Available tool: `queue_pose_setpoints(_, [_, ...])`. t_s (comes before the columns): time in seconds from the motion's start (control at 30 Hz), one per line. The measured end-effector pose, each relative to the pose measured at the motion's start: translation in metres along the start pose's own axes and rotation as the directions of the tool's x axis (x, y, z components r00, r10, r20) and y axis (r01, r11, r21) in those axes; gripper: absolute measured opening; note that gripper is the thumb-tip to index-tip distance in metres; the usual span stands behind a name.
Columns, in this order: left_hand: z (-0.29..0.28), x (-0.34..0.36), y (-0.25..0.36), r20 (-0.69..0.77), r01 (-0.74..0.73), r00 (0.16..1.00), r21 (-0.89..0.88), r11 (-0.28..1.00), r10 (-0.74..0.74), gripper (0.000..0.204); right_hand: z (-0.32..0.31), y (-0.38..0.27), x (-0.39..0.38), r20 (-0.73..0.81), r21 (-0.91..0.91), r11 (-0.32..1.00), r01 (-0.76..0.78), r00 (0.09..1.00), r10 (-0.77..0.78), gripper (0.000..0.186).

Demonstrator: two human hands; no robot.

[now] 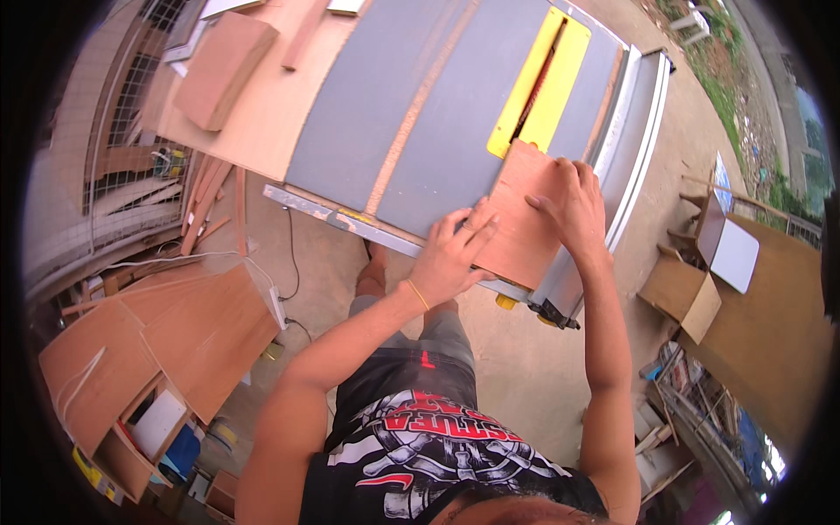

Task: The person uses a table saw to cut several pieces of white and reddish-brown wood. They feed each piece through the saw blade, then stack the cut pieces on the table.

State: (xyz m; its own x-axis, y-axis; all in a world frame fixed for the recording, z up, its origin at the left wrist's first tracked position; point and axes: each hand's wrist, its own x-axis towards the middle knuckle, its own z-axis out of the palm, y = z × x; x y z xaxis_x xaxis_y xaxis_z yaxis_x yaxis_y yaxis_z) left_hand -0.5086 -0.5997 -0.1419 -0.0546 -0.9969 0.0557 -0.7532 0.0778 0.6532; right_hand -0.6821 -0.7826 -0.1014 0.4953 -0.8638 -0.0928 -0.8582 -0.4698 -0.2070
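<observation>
The board (521, 241) lies on the saw table (437, 131) at its near edge, its far end meeting the yellow plate (570, 66). The left hand (451, 256), part open, rests fingers on its left side; the right hand (573, 206), thumb and fingers spread, touches its right side beside the fence (634, 157). Neither grips round it. A wood block (226, 70) sits far left.
</observation>
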Motion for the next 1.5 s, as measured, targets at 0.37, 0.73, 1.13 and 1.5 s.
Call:
queue_pose_setpoints(0.37, [-0.054,-0.065,-0.038,-0.302,0.033,0.951,-0.103,0.994,-0.063,0.089,-0.012,-0.068,0.005,0.011,0.291,0.956,0.028,0.999,-0.033,0.071])
queue_pose_setpoints(0.73, [-0.336,-0.116,-0.25,-0.392,0.173,0.912,0.108,0.979,-0.118,0.091,0.005,-0.365,0.156,-0.219,0.55,0.774,0.314,0.948,-0.229,0.06])
queue_pose_setpoints(1.13, [-0.473,-0.078,-0.43,-0.209,0.181,0.966,0.113,0.977,-0.155,0.093,0.048,-0.491,0.337,-0.142,0.504,0.862,0.043,0.989,0.034,0.048])
queue_pose_setpoints(1.5, [-0.428,-0.216,-0.443,-0.28,0.417,0.686,-0.604,0.679,-0.671,0.067,0.086,-0.503,0.446,0.462,0.856,0.188,-0.481,0.876,0.138,0.057])
